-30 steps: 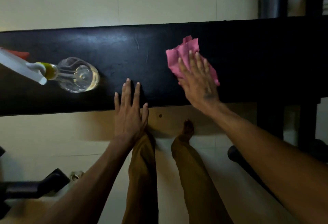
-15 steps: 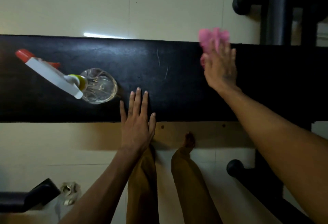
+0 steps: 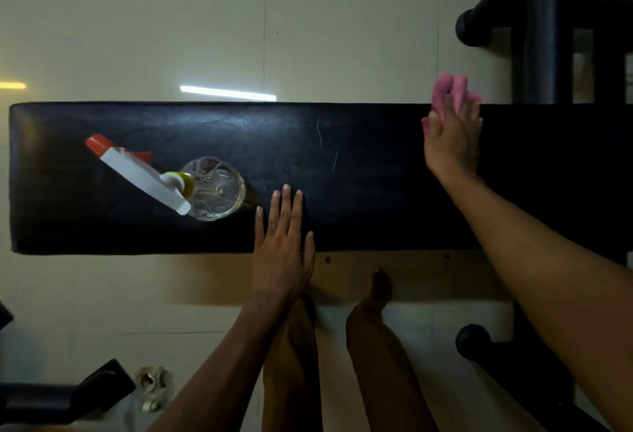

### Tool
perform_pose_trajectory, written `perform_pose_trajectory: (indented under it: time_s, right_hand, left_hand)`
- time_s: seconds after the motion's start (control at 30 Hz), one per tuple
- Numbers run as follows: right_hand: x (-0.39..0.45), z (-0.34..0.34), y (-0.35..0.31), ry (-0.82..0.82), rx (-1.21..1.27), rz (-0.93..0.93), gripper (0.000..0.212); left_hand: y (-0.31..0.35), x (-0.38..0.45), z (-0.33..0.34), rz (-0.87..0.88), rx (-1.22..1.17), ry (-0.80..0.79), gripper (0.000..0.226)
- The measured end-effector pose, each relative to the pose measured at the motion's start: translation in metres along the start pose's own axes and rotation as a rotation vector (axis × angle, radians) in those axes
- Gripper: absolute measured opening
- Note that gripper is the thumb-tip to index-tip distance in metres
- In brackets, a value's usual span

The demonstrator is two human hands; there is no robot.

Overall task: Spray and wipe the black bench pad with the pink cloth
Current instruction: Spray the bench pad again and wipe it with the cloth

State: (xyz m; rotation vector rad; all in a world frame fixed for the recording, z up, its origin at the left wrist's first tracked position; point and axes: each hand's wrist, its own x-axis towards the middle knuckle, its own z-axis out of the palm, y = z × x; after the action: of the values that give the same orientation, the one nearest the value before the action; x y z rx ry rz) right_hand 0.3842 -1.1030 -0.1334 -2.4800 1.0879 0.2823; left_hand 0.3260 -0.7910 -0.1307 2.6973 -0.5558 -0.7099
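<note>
Right hand (image 3: 451, 143) presses a crumpled pink cloth (image 3: 452, 90) at the far edge of the glossy black padded bench (image 3: 359, 174).
Left hand (image 3: 282, 246) lies flat, fingers spread and holding nothing, just beside an upright clear plastic spray bottle (image 3: 205, 188).

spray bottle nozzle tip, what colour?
Red-orange tip on a white trigger head; the spray bottle stands on the black bench pad. Head view, the only one.
</note>
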Motion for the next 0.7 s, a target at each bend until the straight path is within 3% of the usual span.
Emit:
perform_pose_trajectory:
  time_s: [0.13,0.2,0.27,0.37,0.43,0.53,0.7]
  right_hand:
    - [-0.050,0.026,0.011,-0.111,-0.189,-0.576,0.083]
    - [-0.079,0.034,0.038,-0.156,-0.211,-0.671,0.082]
    - [-0.105,0.037,0.070,-0.097,-0.148,-0.503,0.074]
    - [-0.149,0.040,0.099,0.090,0.050,0.026,0.061]
    - [-0.167,0.049,0.103,0.181,0.203,0.216,0.055]
    - [-0.181,0.067,0.083,0.182,0.294,0.262,0.057]
    - [-0.215,0.096,0.057,0.045,0.024,-0.030,0.060]
  left_hand:
    - [0.003,0.001,0.004,-0.016,0.001,0.027,0.070]
    - [0.005,0.002,0.004,-0.036,0.012,0.035,0.070]
    - [0.007,0.003,0.003,-0.045,0.011,0.026,0.071]
    - [0.011,0.002,0.001,-0.048,-0.012,0.028,0.071]
    - [0.015,0.004,0.000,-0.055,-0.007,0.032,0.071]
    - [0.020,0.005,0.002,0.000,0.065,0.016,0.068]
    - [0.038,0.002,0.012,0.139,0.122,-0.063,0.067]
